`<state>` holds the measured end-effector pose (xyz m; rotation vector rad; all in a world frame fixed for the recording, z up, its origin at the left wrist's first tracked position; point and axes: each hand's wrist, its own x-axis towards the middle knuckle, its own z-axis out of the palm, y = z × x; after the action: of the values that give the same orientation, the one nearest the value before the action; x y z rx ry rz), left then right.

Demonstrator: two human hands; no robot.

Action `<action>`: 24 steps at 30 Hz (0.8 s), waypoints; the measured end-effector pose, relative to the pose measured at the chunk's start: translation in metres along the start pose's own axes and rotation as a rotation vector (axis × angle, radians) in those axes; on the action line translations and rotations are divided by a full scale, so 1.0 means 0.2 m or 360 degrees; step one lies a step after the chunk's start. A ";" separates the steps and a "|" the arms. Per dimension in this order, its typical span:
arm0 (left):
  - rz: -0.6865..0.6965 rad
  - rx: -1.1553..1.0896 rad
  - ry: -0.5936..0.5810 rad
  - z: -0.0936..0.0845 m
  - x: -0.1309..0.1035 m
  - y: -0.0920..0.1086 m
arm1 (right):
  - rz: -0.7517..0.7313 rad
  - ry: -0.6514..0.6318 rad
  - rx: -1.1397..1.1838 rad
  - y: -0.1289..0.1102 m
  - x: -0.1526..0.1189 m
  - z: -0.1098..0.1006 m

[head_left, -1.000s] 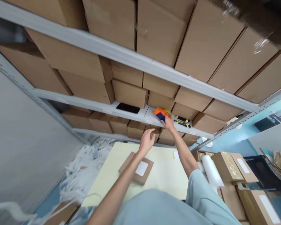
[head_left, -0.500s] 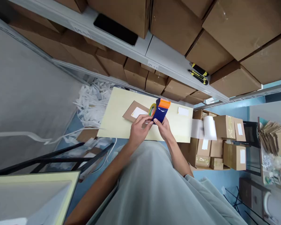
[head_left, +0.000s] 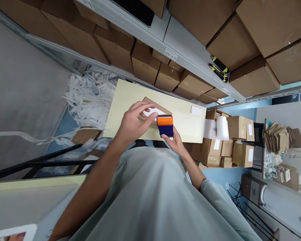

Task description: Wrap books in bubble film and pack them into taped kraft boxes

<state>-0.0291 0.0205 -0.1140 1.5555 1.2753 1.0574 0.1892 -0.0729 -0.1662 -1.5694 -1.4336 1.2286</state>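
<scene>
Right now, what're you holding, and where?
The right hand holds the orange-and-blue tape dispenser by its blue end. The left hand is open beside it.

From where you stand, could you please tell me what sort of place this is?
Probably a storeroom with a packing corner: shelving lined with cardboard boxes, taped cartons beside the pale table, and an apparent tape dispenser in the right hand.
</scene>
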 end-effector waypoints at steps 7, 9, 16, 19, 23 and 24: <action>0.0069 -0.0016 -0.0423 -0.02 0.01 -0.05 | 0.0004 -0.0114 -0.0470 0.00 -0.17 -0.09; 0.0025 -0.0119 -0.0441 0.01 -0.01 -0.09 | -0.0032 -0.0164 -0.0544 0.00 -0.19 -0.14; -0.0251 -0.0337 -0.0498 0.17 -0.20 -0.19 | -0.0117 -0.0478 -0.0601 0.04 -0.20 -0.36; -0.0395 -0.0307 -0.0464 0.26 -0.29 -0.19 | -0.0151 -0.0627 -0.0594 0.11 -0.19 -0.46; -0.0562 -0.0343 -0.0409 0.39 -0.39 -0.18 | -0.0191 -0.0792 -0.0575 0.23 -0.15 -0.58; -0.0607 -0.0353 -0.0370 0.42 -0.41 -0.18 | -0.0195 -0.0833 -0.0579 0.27 -0.14 -0.61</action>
<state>0.0312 -0.0642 -0.1806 1.1708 1.1887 0.7232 0.3228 -0.0956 -0.1702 -1.4093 -2.1547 1.4287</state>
